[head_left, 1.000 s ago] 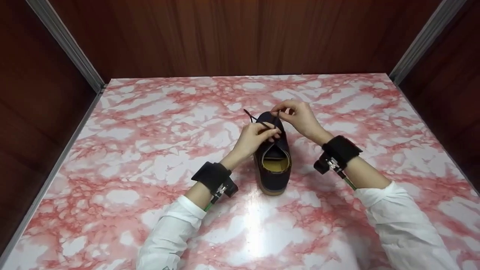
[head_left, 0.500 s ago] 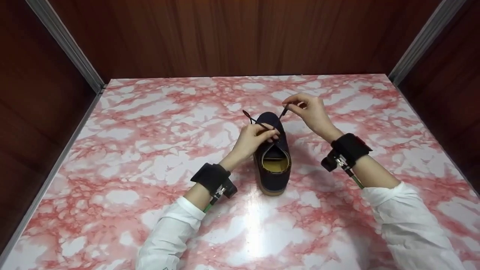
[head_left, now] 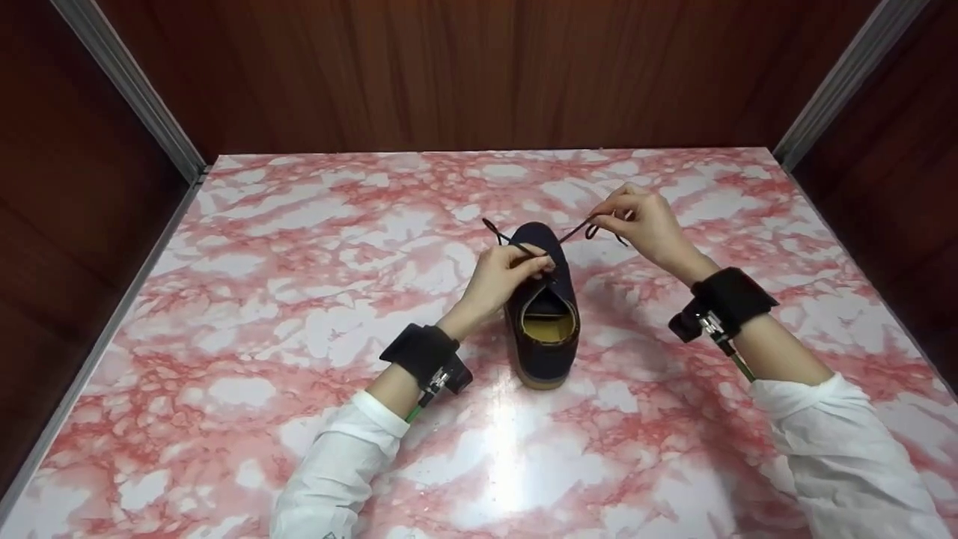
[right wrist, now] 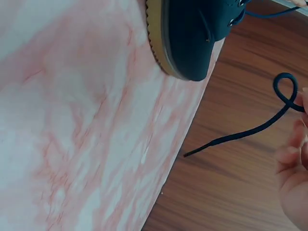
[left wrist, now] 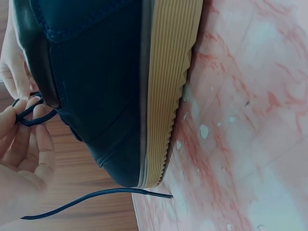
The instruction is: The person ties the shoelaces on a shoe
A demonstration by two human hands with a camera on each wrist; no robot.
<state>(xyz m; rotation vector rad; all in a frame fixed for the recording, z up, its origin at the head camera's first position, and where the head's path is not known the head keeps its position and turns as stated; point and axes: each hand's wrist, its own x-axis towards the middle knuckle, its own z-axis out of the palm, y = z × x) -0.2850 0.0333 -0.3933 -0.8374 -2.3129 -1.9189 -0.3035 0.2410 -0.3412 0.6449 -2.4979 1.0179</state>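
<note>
A dark navy shoe (head_left: 548, 365) with a tan ribbed sole (left wrist: 169, 72) stands upright on the table, toe away from me, its yellow insole showing. Over the laced front, my left hand (head_left: 509, 273) pinches a dark shoelace (left wrist: 30, 117) between thumb and fingers; a loop and tail of it stick out to the left. Right of the toe, my right hand (head_left: 644, 224) pinches the other lace part (head_left: 575, 230), stretched from the shoe. In the right wrist view a small loop and the lace's tipped end (right wrist: 226, 139) hang from those fingers.
The table (head_left: 224, 337) has a red and white marbled top. Dark wood panels (head_left: 479, 75) rise behind it and at both sides, with metal corner posts (head_left: 127, 82). Black straps with small cameras (head_left: 423, 355) sit on both wrists.
My right hand has moved away from the shoe to the right, drawing its lace out into a longer stretch. The left hand stays almost where it was, over the shoe.
</note>
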